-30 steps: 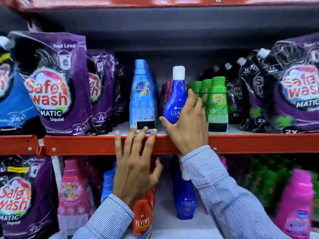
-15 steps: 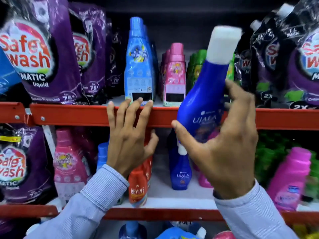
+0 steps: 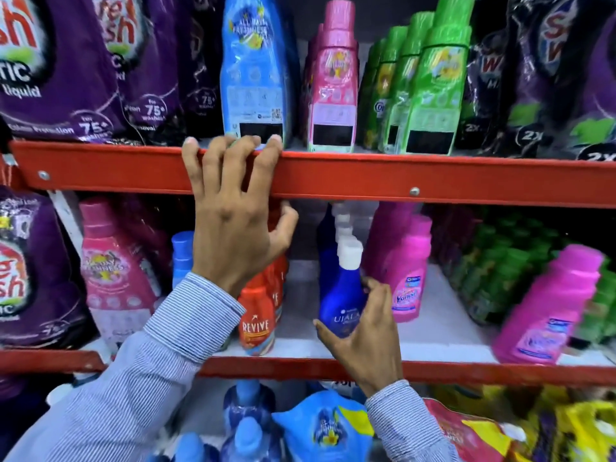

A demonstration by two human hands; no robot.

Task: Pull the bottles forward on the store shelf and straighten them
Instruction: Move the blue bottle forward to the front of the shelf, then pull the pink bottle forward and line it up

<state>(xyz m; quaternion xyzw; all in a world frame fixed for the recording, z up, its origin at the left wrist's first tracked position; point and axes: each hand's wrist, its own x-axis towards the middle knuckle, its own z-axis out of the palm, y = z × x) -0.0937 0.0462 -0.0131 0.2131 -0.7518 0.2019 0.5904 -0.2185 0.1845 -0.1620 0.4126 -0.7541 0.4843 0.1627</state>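
Two hands work at separate levels of the rack. Fingers (image 3: 376, 288) and thumb of the right hand (image 3: 370, 335) curl round the lower body of a dark blue Ujala bottle (image 3: 341, 295), grasping it as it stands upright at the front of its own file on the middle shelf (image 3: 433, 315), at 6 o'clock of the frame centre. Left hand (image 3: 233, 228) fingers are clenched over the red rail (image 3: 366, 176) of the upper shelf, holding no bottle; the thumb hangs below the rail.

Outward from the grasp: white-capped blue bottles recede behind the held one; at its 9 o'clock stands the red Revive bottle (image 3: 258, 325), at its 3 o'clock the pink Vanish bottle (image 3: 408, 275). Farther toward 3 o'clock a second pink bottle (image 3: 546, 308) leans, blurred, near the edge, with green bottles (image 3: 500, 278) set back behind it.

Upper shelf, 12 o'clock: the light blue bottle (image 3: 255, 71), pink bottle (image 3: 335, 81) and green bottles (image 3: 430, 85) stand near the front edge, labels outward, apparently finished. Judged remaining: seating the blue bottle square, then fronting the leaning pink and the recessed green rows.
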